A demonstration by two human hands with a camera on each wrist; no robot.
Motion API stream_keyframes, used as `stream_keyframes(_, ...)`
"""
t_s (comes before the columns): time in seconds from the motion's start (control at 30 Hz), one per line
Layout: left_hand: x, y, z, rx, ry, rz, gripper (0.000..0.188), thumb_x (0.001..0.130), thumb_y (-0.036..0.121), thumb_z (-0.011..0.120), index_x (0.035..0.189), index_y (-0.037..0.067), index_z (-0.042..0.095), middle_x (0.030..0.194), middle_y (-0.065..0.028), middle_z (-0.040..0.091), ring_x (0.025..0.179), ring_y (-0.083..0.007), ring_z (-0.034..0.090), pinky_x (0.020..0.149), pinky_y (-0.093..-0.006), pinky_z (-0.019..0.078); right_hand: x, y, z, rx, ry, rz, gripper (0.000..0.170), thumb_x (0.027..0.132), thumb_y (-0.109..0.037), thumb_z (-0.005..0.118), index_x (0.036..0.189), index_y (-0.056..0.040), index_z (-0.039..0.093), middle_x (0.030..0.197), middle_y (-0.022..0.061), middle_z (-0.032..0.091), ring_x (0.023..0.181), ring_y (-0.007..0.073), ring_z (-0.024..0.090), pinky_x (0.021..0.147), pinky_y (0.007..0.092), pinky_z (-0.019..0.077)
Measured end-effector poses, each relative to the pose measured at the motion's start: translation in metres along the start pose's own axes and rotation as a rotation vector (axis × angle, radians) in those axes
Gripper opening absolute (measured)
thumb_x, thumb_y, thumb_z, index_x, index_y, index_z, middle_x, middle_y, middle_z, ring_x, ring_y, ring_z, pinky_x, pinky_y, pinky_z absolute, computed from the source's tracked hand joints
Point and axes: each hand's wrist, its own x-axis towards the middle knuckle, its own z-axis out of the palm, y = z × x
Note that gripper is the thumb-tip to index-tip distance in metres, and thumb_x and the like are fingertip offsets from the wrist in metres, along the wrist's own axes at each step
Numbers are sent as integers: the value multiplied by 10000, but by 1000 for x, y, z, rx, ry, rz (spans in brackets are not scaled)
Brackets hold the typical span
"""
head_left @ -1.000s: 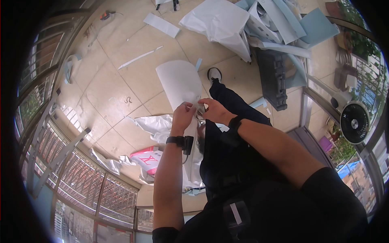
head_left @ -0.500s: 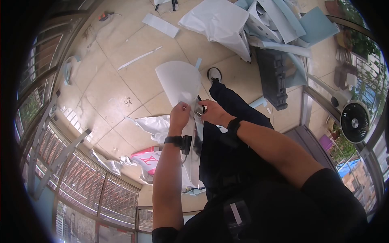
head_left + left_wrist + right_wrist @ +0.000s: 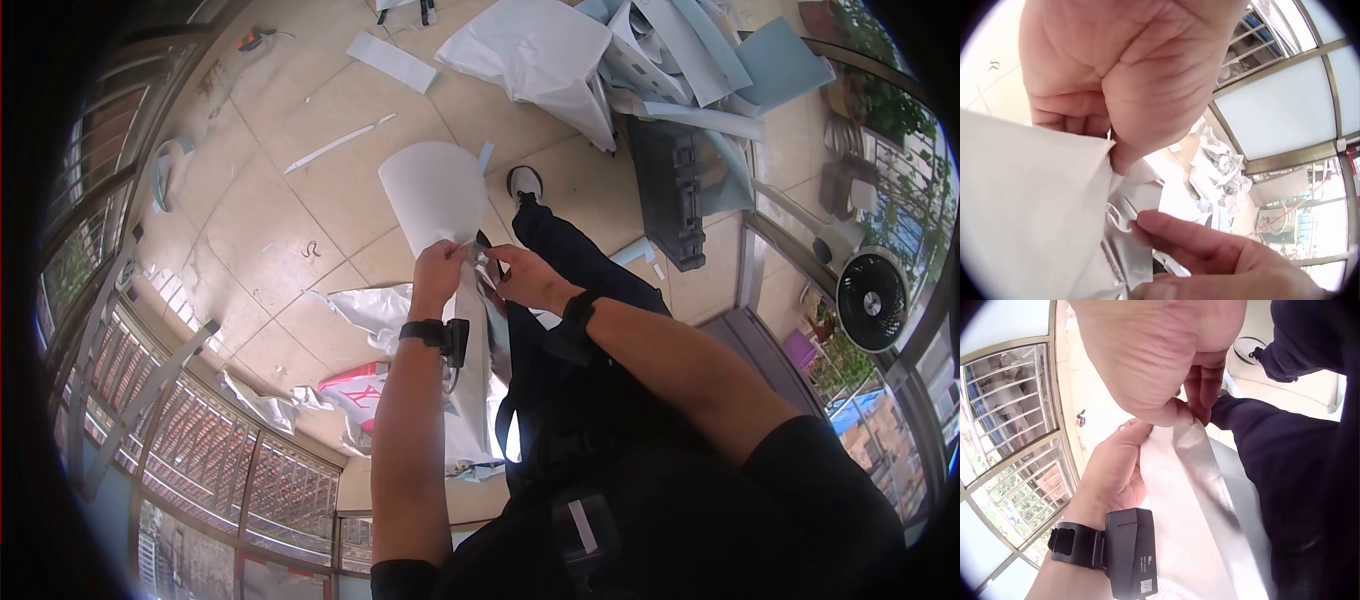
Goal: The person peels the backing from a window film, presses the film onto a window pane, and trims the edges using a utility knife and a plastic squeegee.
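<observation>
A long white sheet (image 3: 430, 190) with a silvery underside lies between the person's legs, its far end spread on the floor. The left hand (image 3: 438, 275) pinches its edge; in the left wrist view the curled left fingers (image 3: 1079, 119) are partly behind the white sheet (image 3: 1029, 200). Close beside it, the right hand (image 3: 528, 280) pinches the silvery layer (image 3: 1138, 244) between thumb and forefinger. In the right wrist view the right hand (image 3: 1166, 362) holds the top of the silvery strip (image 3: 1200, 462), with the left hand (image 3: 1116, 469) behind the sheet's edge.
A dark case (image 3: 668, 195) stands right of the extended leg, below a pile of white and blue sheets (image 3: 700, 60). A fan (image 3: 873, 300) is at the right. A pink and white bag (image 3: 352, 392) and crumpled wrapping (image 3: 258, 400) lie at lower left; a ladder (image 3: 150, 390) is farther left.
Both hands remain at the sheet's edge. More of the silvery underside shows between them, and the left hand has shifted slightly up and left. The head view has shifted a little.
</observation>
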Motion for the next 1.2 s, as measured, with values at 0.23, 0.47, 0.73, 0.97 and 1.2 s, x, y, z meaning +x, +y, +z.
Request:
stream_keyframes(0.23, 2, 1, -5, -51, 9, -44, 313, 891, 249, 637, 1034, -21, 704, 893, -199, 725, 861, -322, 708, 776, -403, 532, 5, 3, 7, -91, 40, -28, 556, 694, -53, 709, 1244, -20, 637, 1128, 210, 658, 1091, 350, 633, 921, 370, 515)
stream_keyframes(0.47, 5, 13, -7, 57, -1, 88, 300, 904, 260, 606, 1015, -6, 689, 890, -240, 694, 880, -413, 671, 788, -449, 524, 2, -30, -6, -162, 53, -293, 462, 679, -90, 719, 1134, -22, 669, 1047, 170, 615, 1071, 364, 603, 906, 397, 515)
stream_keyframes(0.73, 8, 14, -4, 34, -40, 128, 331, 922, 297, 608, 979, -18, 695, 899, -249, 690, 884, -417, 669, 769, -445, 514, 39, -23, -17, -335, 49, -105, 331, 776, -60, 614, 1091, -56, 716, 1103, 149, 677, 968, 328, 659, 882, 361, 526)
stream_keyframes(0.97, 9, 14, -19, -31, -8, -43, 301, 896, 261, 640, 933, -32, 700, 838, -214, 697, 816, -367, 682, 747, -410, 523, 36, -8, -15, -262, 100, -43, 262, 796, -54, 608, 1031, -41, 725, 1024, 138, 695, 904, 302, 681, 865, 352, 530)
stream_keyframes(1.2, 17, 34, -15, -33, -4, 60, 259, 891, 228, 642, 970, -11, 707, 850, -202, 708, 817, -350, 695, 754, -402, 532, 34, -13, -9, -209, 70, -175, 472, 763, 24, 632, 1228, -54, 627, 1194, 133, 608, 964, 241, 654, 843, 325, 529)
